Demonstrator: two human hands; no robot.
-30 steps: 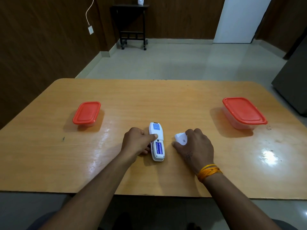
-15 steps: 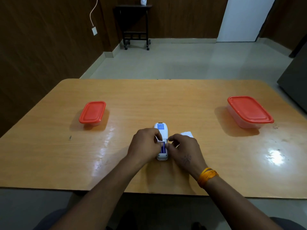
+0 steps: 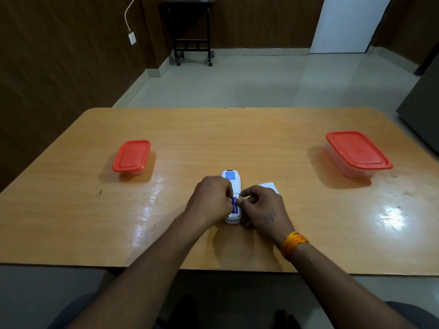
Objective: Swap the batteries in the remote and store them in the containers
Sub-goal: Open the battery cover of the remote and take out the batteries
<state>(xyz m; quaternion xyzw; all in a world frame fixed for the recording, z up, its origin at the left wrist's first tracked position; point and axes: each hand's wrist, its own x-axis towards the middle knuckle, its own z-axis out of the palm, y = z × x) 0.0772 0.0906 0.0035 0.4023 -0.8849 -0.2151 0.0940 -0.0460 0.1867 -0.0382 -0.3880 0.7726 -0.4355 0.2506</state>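
A white remote (image 3: 232,218) lies face down near the table's front middle, its battery compartment uncovered and blue batteries (image 3: 235,205) showing inside. My left hand (image 3: 210,200) grips the remote's left side, fingers curled against the compartment. My right hand (image 3: 261,207) presses in from the right, with thumb and forefinger pinching at the batteries. Just behind my right hand, the white battery cover (image 3: 269,186) rests on the table. A small red-lidded container (image 3: 131,156) sits at the left and a larger red-lidded container (image 3: 357,151) at the right, both closed.
The wooden table (image 3: 237,138) is glossy, with glare at the right front. Beyond it lie a tiled floor, a dark side table on wheels (image 3: 192,32) by the far wall and a grey cabinet edge (image 3: 422,108) at the right.
My right hand let go of the battery cover, left it on the table and moved left onto the remote's open compartment. My left hand stayed on the remote.
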